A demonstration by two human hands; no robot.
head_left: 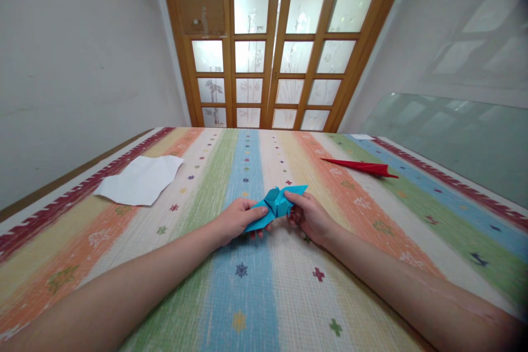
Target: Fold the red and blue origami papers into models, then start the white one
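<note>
Between my two hands is a piece of folded blue paper (277, 206), an origami shape with pointed ends and a raised flap in the middle. My left hand (240, 220) pinches its left end, thumb on top and fingers underneath. On the right end, my right hand (310, 215) grips the paper the same way, thumb over the upper face. The paper is held just over the striped tablecloth, tilted up toward the right. Parts of its underside are hidden by my fingers.
A creased white sheet of paper (140, 180) lies on the tablecloth (243, 297) to the left. To the right rests a red folded paper plane (363, 166). A small white piece (362, 137) is at the far right edge. Wooden glass-paned doors (270, 55) stand beyond the table.
</note>
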